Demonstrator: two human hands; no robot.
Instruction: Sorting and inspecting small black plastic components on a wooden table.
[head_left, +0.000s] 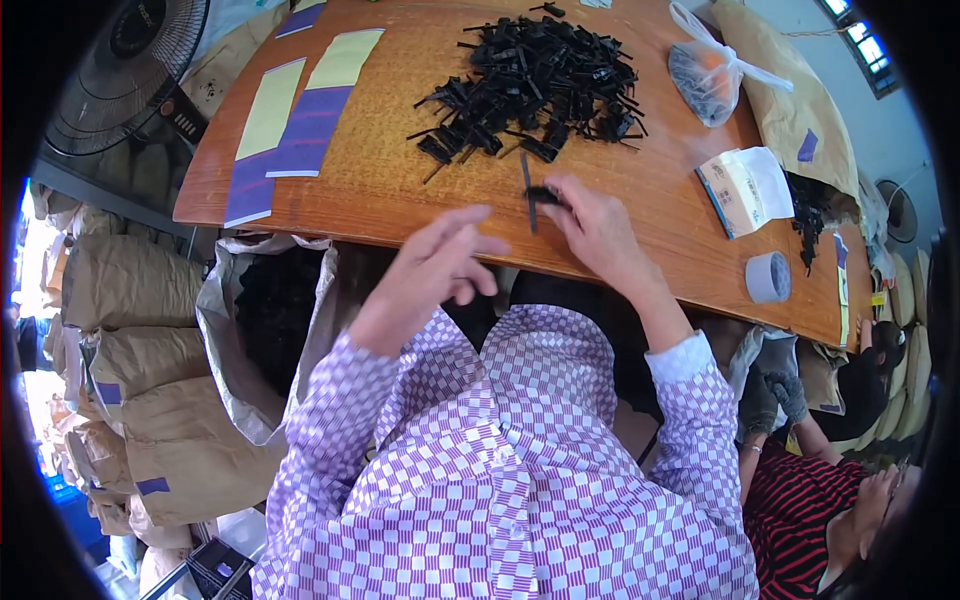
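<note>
A small black plastic part (543, 194) with a long thin bar is pinched in my right hand (596, 222), just above the table's near edge. To its left, my left hand (437, 262) hangs over the edge with its fingers spread and nothing in them, slightly blurred. Beyond both hands lies a big heap of similar black plastic parts (545, 75), many with thin bars sticking out. The right fingers partly cover the held part, so its full shape does not show.
Yellow and purple paper strips (318, 110) lie at the table's left. On the right are a tape roll (767, 277), a small carton (745, 192) and a tied plastic bag (704, 82). An open sack (222, 350) of black parts stands below left. A gloved co-worker (800, 490) sits at right.
</note>
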